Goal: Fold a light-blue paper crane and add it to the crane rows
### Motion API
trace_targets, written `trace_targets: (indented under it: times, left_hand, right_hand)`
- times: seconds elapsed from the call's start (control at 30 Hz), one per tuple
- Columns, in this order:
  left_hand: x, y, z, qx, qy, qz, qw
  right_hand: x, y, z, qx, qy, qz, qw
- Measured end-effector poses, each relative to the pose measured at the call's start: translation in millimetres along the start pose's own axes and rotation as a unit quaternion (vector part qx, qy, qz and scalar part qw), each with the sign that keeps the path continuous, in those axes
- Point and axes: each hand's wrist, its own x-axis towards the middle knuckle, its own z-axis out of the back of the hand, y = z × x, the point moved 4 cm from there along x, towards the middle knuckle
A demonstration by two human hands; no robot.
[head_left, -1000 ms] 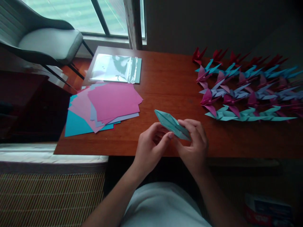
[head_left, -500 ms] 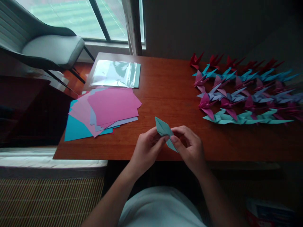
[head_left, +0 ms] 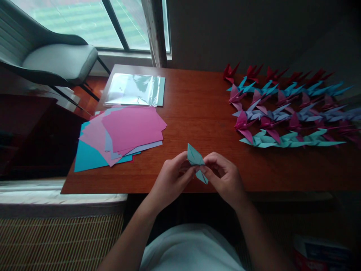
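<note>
A pale green folded paper (head_left: 195,155), shaped like a slim diamond, is held above the front edge of the table. My left hand (head_left: 175,178) pinches it from the left, thumb towards me. From the other side my right hand (head_left: 225,177) grips its middle between thumb and fingers, the two thumbs nearly meeting. One point of the paper sticks up and away, the other down towards me. Behind my right hand, on the table, stands a row of pale green paper cranes (head_left: 290,139).
Loose sheets of coloured paper (head_left: 132,130) lie fanned out on the left of the wooden table (head_left: 194,113). Beyond them is a clear plastic packet (head_left: 132,89). Rows of red cranes (head_left: 231,72), blue, pink and purple ones fill the right. A chair (head_left: 59,60) stands by the window.
The folded paper has turned slightly in my fingers and its far point stands more upright. Both hands keep their pinch. The whole view has shifted a little.
</note>
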Motion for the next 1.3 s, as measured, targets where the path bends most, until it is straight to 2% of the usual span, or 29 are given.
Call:
trace_targets:
  times: [0.17, 0.4, 0.6, 0.8, 0.93, 1.07, 1.3]
  left_hand:
    - [0, -3, -2.9, -0.002, 0.009, -0.005, 1.0]
    - [-1, -3, -1.7, 0.044, -0.017, -0.011, 0.999]
    - [-2, -2, -1.0, 0.025, -0.022, -0.003, 0.999]
    - [-3, -6, 3.3, -0.003, -0.036, -0.013, 0.999]
    - [-4, -1, 4.2, 0.009, -0.048, -0.007, 0.999]
    - [-5, 4, 2.3, 0.011, -0.065, 0.001, 0.998]
    - [-4, -2, 0.4, 0.034, -0.08, -0.009, 0.996]
  right_hand:
    - [-2, -3, 0, 0.018, -0.002, -0.016, 1.0]
    - [-1, -1, -4, 0.019, -0.015, -0.022, 0.999]
    - [-2, -7, -5, 0.048, -0.035, -0.061, 0.996]
    - [-2, -5, -5, 0.079, -0.045, -0.064, 0.994]
    - [-3, -4, -7, 0.08, -0.041, -0.075, 0.993]
    - [-2, -4, -7, 0.048, -0.021, -0.053, 0.997]
    - [2, 9, -4, -0.064, 0.012, 0.023, 0.998]
